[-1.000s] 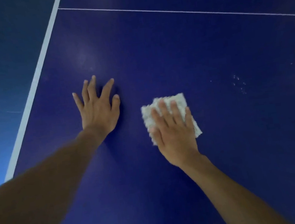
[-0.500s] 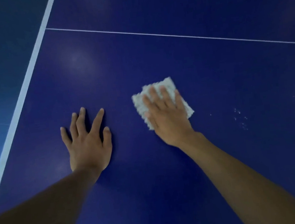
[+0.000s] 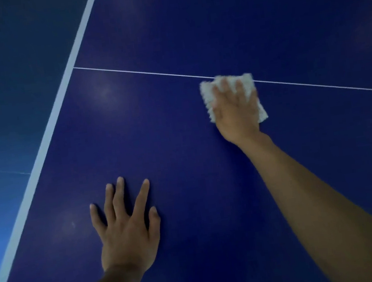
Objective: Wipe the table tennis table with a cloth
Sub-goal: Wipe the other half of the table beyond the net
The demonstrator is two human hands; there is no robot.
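pressing down on the cloth (image 3: pixel 207 96), right grip (image 3: pixel 235 111) lies palm-down with fingers straight and close together on top of it, not curled round it. fingertips are motion-blurred and the thumb can't be made out. cloth is white, nubbly, folded to a rough square, flat on the blue desk (image 3: pixel 194 163). it sticks out past the grip on the thumb side, ahead of the fingertips, and on the little-finger side near the wrist. its far edge sits on the thin white line (image 3: pixel 148 72) that crosses the desk, and the line runs out from under the cloth on both sides. right forearm (image 3: pixel 316 195) is bare and stretched out.

left grip (image 3: pixel 127 232) is nearer the body, well apart from the right grip and the cloth. palm is flat on the desk, fingers straight and spread, thumb out to the side, holding nothing.

wide white band (image 3: pixel 58 105) runs along the desk edge, out past the little-finger side of the left grip, and meets the thin line far ahead of it. beyond the band is a darker blue surface (image 3: pixel 7 69); can't tell what it is. pale hazy patch (image 3: pixel 106 95) on the desk ahead of the left grip, and a fainter one just off its little finger.
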